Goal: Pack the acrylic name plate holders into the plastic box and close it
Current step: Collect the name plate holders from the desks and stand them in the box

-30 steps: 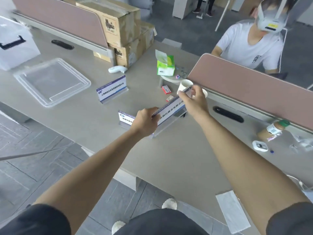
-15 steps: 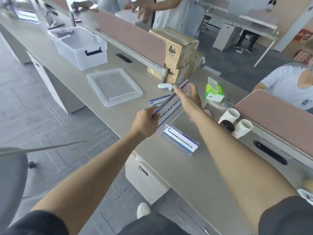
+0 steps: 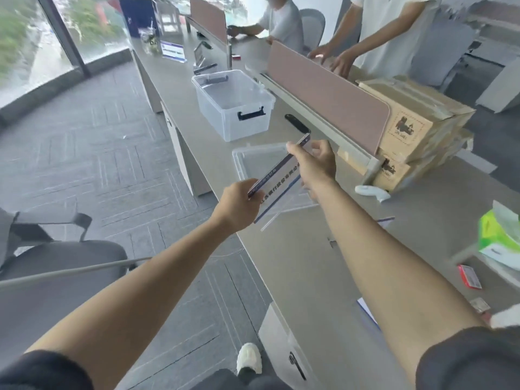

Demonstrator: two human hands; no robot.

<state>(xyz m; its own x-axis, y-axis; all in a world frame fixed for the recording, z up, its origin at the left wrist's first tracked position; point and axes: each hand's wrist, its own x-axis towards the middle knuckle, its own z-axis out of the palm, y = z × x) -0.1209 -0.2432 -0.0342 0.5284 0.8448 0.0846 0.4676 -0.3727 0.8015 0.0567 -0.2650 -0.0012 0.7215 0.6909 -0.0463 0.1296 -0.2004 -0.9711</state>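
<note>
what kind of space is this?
Most likely an open-plan office: a long shared desk with pink divider panels, an office chair at the left, and other people working further along the desk.

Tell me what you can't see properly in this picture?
- Name plate holder, head view: its ends are covered by the left hand and right hand, and its print is too blurred to read fully.
- Clear lid: the near part is hidden behind the holder and hands.
- Plastic box: looks empty, but its see-through walls blur the far corner.
- Other holders: only slivers show past the right forearm.
</note>
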